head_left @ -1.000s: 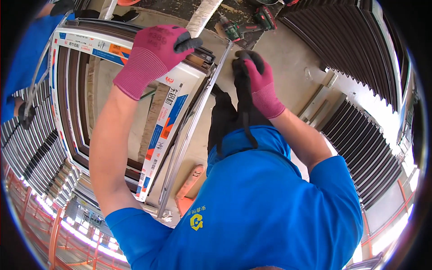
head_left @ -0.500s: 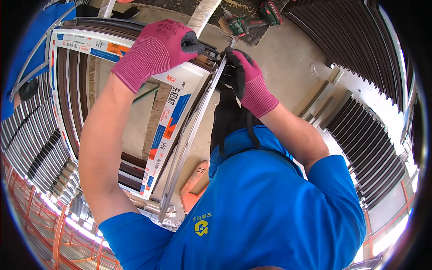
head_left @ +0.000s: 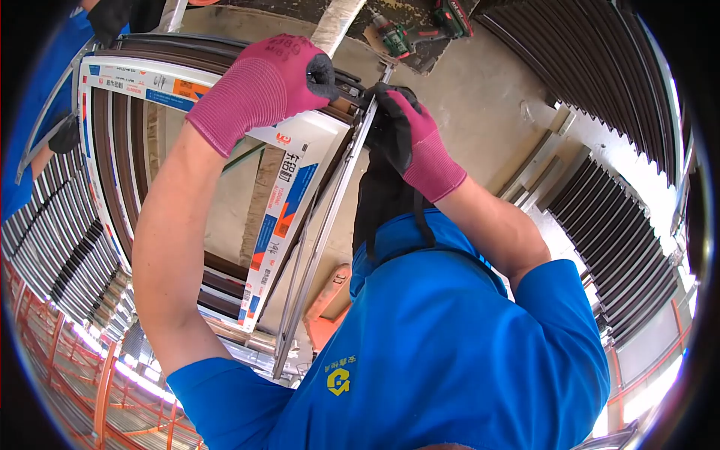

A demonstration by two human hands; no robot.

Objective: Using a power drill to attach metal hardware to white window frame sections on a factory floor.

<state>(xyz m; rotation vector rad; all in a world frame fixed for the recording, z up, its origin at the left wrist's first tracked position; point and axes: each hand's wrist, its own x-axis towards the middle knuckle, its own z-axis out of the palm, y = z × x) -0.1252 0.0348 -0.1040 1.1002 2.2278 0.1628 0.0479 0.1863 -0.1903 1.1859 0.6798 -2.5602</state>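
A stack of window frames [head_left: 296, 180], the top one covered in printed white film, lies to my left. At its far right corner my left hand [head_left: 281, 86], in a maroon glove with black fingertips, is closed with curled fingers; what they hold is hidden. A long silvery metal strip [head_left: 324, 225] runs beside the stack's right side. My right hand [head_left: 405, 127], gloved alike, closes its fingers round the strip's far part, close to that corner. Dark profile ends show between both hands.
A green cordless drill [head_left: 401, 41] lies on a worn board beyond my hands. Dark ribbed profiles [head_left: 577, 60] are stacked at the right. A co-worker's dark-gloved hand [head_left: 66, 135] is at the far left beside a metal bar. An orange jack-like object [head_left: 328, 300] stands near my waist.
My right hand has turned slightly, its fingers drawing closer round the strip. My left hand barely shifts. The co-worker's gloved hands have moved further into view at the left.
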